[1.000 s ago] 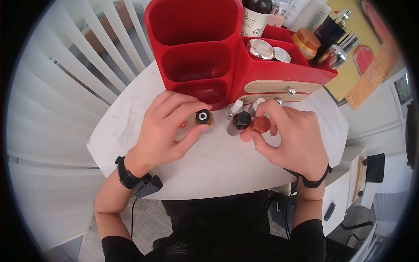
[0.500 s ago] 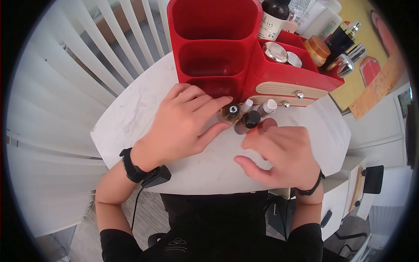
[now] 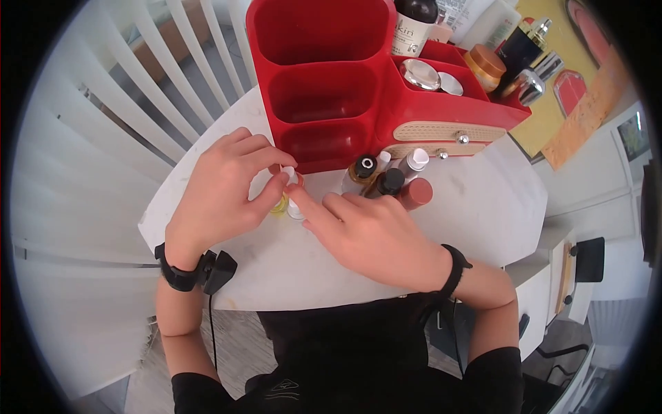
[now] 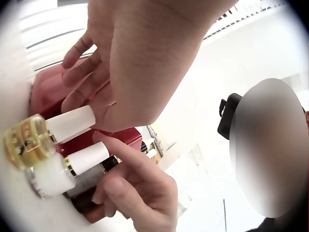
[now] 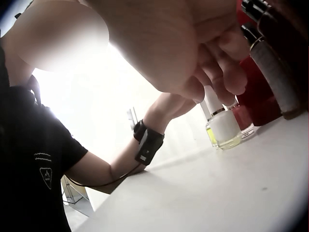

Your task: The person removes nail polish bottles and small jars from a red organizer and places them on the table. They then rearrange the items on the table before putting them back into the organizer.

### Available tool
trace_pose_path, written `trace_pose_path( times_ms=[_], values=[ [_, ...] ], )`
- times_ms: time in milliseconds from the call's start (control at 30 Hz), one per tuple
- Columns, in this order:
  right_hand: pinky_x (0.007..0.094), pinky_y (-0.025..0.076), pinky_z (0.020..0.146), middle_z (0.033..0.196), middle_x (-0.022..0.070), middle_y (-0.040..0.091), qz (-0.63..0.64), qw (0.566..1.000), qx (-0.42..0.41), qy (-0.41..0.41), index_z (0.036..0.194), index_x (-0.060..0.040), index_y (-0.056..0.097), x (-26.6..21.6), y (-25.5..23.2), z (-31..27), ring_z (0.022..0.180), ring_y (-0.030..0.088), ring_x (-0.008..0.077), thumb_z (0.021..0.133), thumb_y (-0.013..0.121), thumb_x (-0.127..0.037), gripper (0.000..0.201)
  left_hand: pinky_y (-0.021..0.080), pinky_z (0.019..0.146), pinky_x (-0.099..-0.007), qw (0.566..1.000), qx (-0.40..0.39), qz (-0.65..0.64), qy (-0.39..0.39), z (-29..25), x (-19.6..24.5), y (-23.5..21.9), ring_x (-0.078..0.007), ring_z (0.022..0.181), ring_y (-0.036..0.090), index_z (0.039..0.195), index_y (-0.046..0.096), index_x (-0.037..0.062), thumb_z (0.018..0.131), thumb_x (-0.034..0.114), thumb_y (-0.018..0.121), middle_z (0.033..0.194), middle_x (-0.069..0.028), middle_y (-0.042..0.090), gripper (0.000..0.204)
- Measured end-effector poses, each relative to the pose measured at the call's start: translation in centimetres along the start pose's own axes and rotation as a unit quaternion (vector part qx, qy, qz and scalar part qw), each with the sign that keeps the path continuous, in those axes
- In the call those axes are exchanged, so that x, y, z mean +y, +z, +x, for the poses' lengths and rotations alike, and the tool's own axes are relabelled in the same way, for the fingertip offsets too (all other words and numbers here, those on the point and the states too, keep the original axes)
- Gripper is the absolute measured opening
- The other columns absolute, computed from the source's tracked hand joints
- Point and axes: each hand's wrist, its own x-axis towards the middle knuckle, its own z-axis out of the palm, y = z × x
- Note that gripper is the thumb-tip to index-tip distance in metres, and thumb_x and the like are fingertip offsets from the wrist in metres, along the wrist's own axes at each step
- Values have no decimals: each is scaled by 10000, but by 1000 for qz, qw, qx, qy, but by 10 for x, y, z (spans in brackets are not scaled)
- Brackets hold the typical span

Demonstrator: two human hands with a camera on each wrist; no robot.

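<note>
Head view, looking down: I sit at a pale, marbled table (image 3: 483, 200), both my hands over a few small bottles with white caps. My left hand (image 3: 224, 196) arches beside them, thumb and forefinger curved close around a white cap; I cannot tell whether they pinch it. My right hand (image 3: 376, 238) comes across from the other side, forefinger stretched out to the caps, the other fingers loosely bent and gripping nothing. Whether that fingertip touches a cap is unclear.

In the left wrist view, a yellow bottle (image 4: 30, 141) and a white bottle (image 4: 50, 176) stand just beside each other. The right wrist view adds a red bottle (image 5: 243, 116) behind the white one. All three stand on the table, in front of the red organiser (image 3: 448, 110).

Near my right hand is a cluster of other bottles: one with a black cap (image 3: 392, 182), one with a brownish-red cap (image 3: 417, 194), and a grey one with a white top (image 3: 416, 161). The organiser has three open compartments on the left and woven-front drawers (image 3: 427, 131) on the right, with cosmetics above. I wear a black band on each wrist.
</note>
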Motion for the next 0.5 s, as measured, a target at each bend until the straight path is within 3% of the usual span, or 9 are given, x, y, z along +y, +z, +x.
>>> trace_pose_path(
  times_ms=[100,167,300,400,500],
  values=[
    [329,573,559,820,52,626,1,1000,11,-9,1356,65,651,1,7,-2,686,707,166,830,734,-59,547,535,802,-404,1000,7,-11,5,0,1,2,-282,878,632,1032,801,80,841,27,757,883,-65,721,203],
    [346,542,529,779,32,617,33,998,45,14,1280,-55,719,1,11,-1,624,688,199,981,798,-143,321,532,799,-405,1000,16,-5,18,1,0,5,-283,872,632,1027,798,85,840,34,762,887,-58,723,197],
    [358,538,545,774,27,642,72,995,48,41,1160,-80,713,-1,-4,-4,641,695,219,947,825,-133,246,515,787,-403,998,42,8,51,3,3,11,-279,869,638,1020,789,100,837,43,781,897,-39,727,192],
    [360,549,554,771,33,628,76,996,41,19,1118,-24,674,4,-22,-12,667,712,201,966,771,-140,214,502,784,-399,994,57,-12,96,5,6,19,-265,879,648,1019,784,108,832,50,806,913,-22,732,197],
    [391,539,584,783,40,671,44,995,-28,80,1130,-73,717,5,-39,-17,651,696,245,924,831,-114,239,499,789,-398,988,61,-2,143,5,12,30,-261,894,656,1050,788,113,828,71,840,961,-21,740,232]
  ],
)
